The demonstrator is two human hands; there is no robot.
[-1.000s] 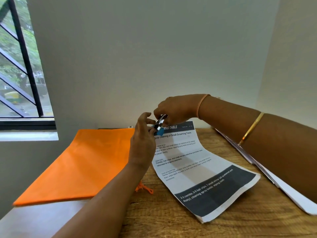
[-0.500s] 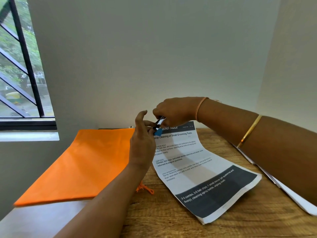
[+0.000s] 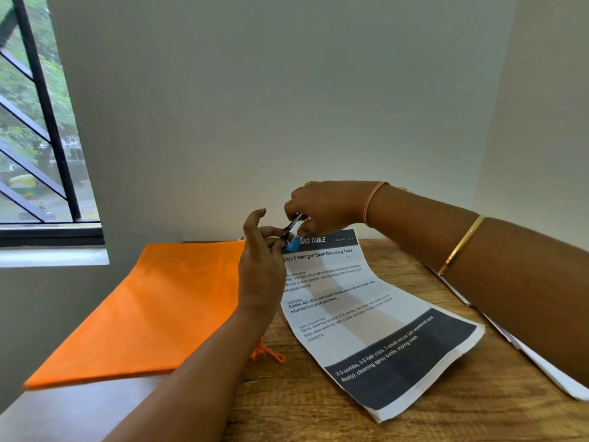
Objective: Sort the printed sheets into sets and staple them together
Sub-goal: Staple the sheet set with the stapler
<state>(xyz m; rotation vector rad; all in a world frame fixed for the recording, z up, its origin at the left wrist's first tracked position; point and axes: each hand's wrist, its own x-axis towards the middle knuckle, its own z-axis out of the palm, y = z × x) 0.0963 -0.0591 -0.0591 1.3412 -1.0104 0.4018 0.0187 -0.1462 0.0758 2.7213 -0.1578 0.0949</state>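
Head view of a stapling step at a wooden table (image 3: 318, 413). The right hand (image 3: 325, 205) reaches in from the right, fingers curled round a small metal stapler (image 3: 294, 229) with a blue base, which it grips from above. The stapler sits at the upper left corner of a set of printed sheets (image 3: 376, 314), tilted with its nose pointing down and left.

The left hand (image 3: 261, 263) comes up from below. Its index finger is raised, while thumb and remaining fingers are drawn together at the stapler's nose, just over the corner of the set. Whether they pinch the paper or only touch it cannot be told, since the hand hides the corner.

The set lies diagonally on the table. Its far end is lifted toward the stapler, and its near end rests flat and shows several sheet edges. The top sheet carries a dark header band, the heading "Spray Cleaning of Small Grooming Tools", and a dark footer band with white text.

A second pile of sheets (image 3: 548, 374) lies along the right side of the table, partly under the right forearm. An orange fabric bag (image 3: 149, 307) lies flat to the left of the set, and its drawstring (image 3: 269, 354) trails beside the left forearm.

The right arm wears a gold bangle (image 3: 462, 244) and an orange thread band (image 3: 371, 202) at the wrist. A barred window (image 3: 38, 138) stands at upper left, beside a plain pale wall (image 3: 287, 90)
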